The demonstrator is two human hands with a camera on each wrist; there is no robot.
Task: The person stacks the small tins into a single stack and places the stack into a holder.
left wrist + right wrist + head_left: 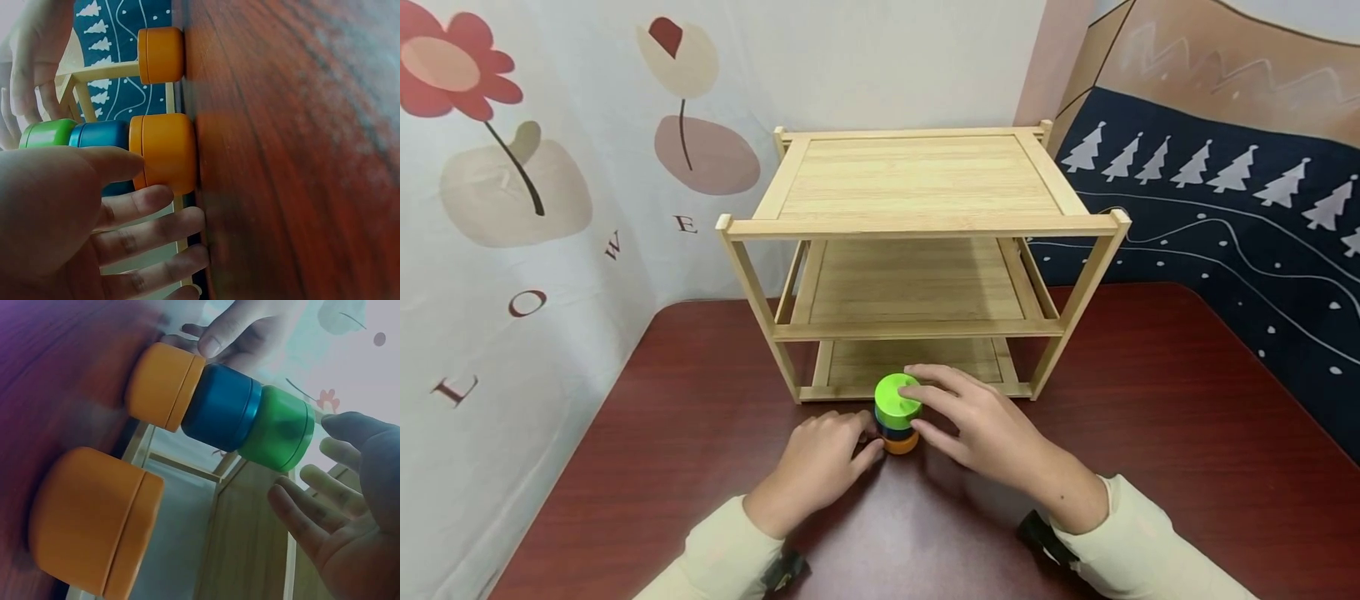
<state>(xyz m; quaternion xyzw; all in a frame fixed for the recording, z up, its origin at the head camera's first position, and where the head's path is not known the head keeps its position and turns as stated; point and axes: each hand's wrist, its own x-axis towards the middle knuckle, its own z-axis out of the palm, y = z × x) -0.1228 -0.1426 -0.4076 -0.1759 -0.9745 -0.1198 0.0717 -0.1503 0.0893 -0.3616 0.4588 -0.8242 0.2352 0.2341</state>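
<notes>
Small round lidded jars stand stacked on the table: an orange jar (172, 147) at the bottom, a blue jar (222, 400) in the middle and a green jar (897, 400) on top. At the stack's left side, my left hand (823, 462) has its thumb and index fingertips at the orange jar, with the fingers fairly straight. My right hand (992, 425) hovers around the green jar, fingers spread; in the right wrist view a gap shows between them. A second orange jar (90, 519) stands apart to the right; in the head view the right hand hides it.
Just behind the stack stands a three-tier wooden shelf (925, 227) on the dark red table (700, 375). A printed curtain (587, 150) hangs at the back left, and a dark panel with white trees (1210, 217) at the back right.
</notes>
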